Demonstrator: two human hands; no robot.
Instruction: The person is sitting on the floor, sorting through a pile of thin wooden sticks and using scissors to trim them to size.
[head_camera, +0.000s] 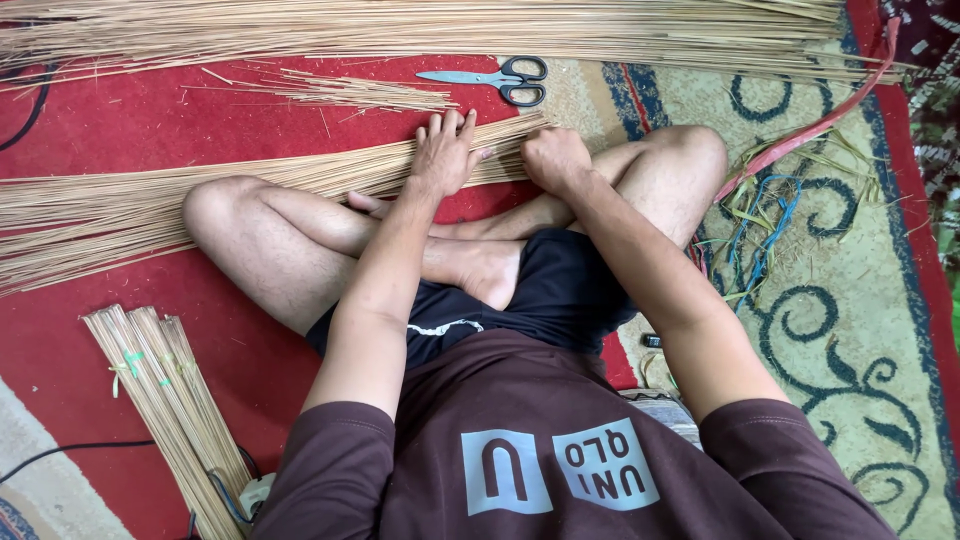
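A long sheaf of thin pale sticks (250, 190) is pressed to the red mat (130, 120) beneath the spread, flat fingers of the left hand (443, 155). Just beside them, the sheaf's end is gripped by the right hand (553, 158), its fingers curled shut. Grey-handled scissors (495, 80) are seen just beyond the fingertips.

Bare red carpet (130, 120) lies open left of the hands. Ahead, scissors (495, 79) and a loose stick pile (350, 92) block the way; crossed legs (300, 240) crowd below.

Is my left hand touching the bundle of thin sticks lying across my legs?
Touching. The head view shows the left hand pressed flat, fingers spread, on top of the bundle of sticks, with no gap between them.
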